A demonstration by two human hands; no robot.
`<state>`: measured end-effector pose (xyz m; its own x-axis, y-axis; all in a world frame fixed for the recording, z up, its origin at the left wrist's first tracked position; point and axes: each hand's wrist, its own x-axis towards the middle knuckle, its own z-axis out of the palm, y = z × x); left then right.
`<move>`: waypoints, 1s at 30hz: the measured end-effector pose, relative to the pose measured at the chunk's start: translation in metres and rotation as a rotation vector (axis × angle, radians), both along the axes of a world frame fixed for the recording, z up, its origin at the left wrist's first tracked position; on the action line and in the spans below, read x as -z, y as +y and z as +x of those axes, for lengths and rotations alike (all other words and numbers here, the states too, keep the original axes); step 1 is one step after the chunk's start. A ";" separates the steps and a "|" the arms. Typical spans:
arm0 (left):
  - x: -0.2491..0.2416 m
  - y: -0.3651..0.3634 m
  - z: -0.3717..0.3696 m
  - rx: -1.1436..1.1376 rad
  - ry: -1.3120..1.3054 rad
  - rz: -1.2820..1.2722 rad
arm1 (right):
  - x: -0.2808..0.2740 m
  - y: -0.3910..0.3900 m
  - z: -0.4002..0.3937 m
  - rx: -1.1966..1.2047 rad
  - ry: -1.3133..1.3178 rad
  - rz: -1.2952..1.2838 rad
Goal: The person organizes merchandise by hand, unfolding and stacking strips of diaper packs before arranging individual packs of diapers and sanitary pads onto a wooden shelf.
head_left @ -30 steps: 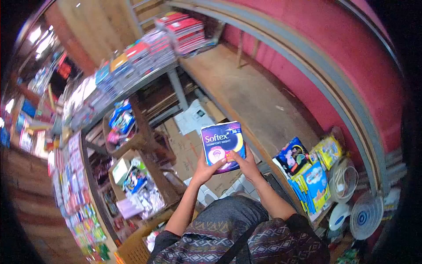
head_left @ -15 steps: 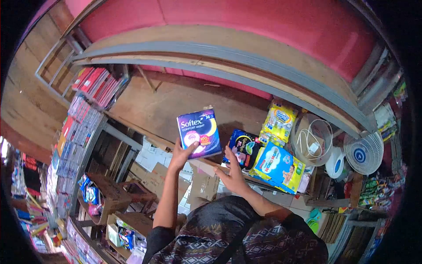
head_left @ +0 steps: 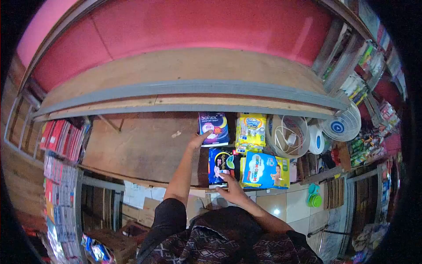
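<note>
1. The purple Softex pack (head_left: 221, 134) is lying over the back part of the lower shelf (head_left: 132, 149), just left of the yellow pack (head_left: 251, 132) and farther in than the dark pack (head_left: 228, 163). Its top edge is reaching the line of the upper shelf's front beam (head_left: 184, 90) in this view; whether its underside is fully resting on the wood cannot be made out.

2. The left hand (head_left: 197, 140) is holding the purple Softex pack at its lower left edge. Its grip is pinching: the thumb is pressing flat on the printed front, while the fingers are going out of sight behind.

3. The right hand (head_left: 234, 191) is reaching over the near edge of the dark pack. Its grip is spread, thumb apart from the fingers, and it is not closing around anything. The fingertips are overlapping the pack's lower part, though firm contact is hard to judge.

4. In handling, the purple Softex pack is probably being light for its bulk, soft and squashy inside, with a slick plastic film that could be sliding under dry fingers. Nothing about it is looking fragile, but a hard squeeze could be creasing or splitting the wrap.

5. The lower side edge is offering a good hold, thumb in front and fingers flat behind; a palm under the bottom would be keeping it from sagging.

6. The blue diaper pack (head_left: 265, 169) is lying right of the dark pack, below the clear tub (head_left: 288, 152).
</note>
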<state>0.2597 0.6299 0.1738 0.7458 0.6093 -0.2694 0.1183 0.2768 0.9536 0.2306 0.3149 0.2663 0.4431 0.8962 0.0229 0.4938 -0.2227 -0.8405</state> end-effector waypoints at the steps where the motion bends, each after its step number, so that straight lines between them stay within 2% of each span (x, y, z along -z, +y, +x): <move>1: 0.006 0.001 0.010 0.013 0.032 -0.002 | 0.008 0.000 0.000 -0.001 0.013 0.036; 2: 0.013 0.003 0.019 0.052 0.101 -0.003 | 0.015 -0.001 -0.001 0.015 -0.002 0.017; 3: 0.001 -0.007 0.020 0.096 0.032 -0.070 | 0.019 -0.002 -0.001 0.030 -0.014 -0.005; 8: 0.023 -0.024 0.036 0.130 0.068 0.067 | -0.002 -0.001 -0.005 0.125 0.023 -0.107; 11: 0.008 -0.028 0.041 0.231 0.462 0.644 | 0.000 0.004 -0.005 0.148 0.037 -0.092; 12: 0.024 -0.025 0.045 0.214 0.455 0.656 | 0.002 0.005 -0.005 0.148 0.044 -0.078; 15: 0.042 -0.039 0.042 0.068 0.292 0.605 | 0.016 0.010 -0.002 0.128 -0.038 -0.108; 16: 0.052 -0.039 0.043 0.091 0.257 0.542 | 0.015 0.011 -0.002 0.112 -0.018 -0.115; 19: 0.057 -0.051 0.035 0.020 0.231 0.517 | 0.018 0.012 0.003 0.055 0.008 -0.147; 22: 0.059 -0.051 0.028 0.093 0.340 0.499 | 0.031 0.013 0.008 -0.002 -0.051 -0.182; 25: 0.065 -0.051 0.023 -0.091 0.058 0.348 | 0.032 0.010 0.010 -0.063 -0.120 -0.203; 26: 0.065 -0.045 0.019 -0.065 0.245 0.357 | 0.031 0.009 0.011 -0.089 -0.119 -0.202; 29: 0.083 -0.053 0.018 0.102 0.131 0.147 | 0.037 0.006 0.011 -0.155 -0.125 -0.173; 30: 0.049 -0.066 0.012 0.039 0.327 0.266 | 0.039 0.006 0.012 -0.175 -0.131 -0.158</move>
<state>0.2721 0.5639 0.1246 0.6708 0.6629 -0.3326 0.4321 0.0152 0.9017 0.2423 0.3213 0.2270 0.2840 0.9558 -0.0759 0.6389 -0.2477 -0.7283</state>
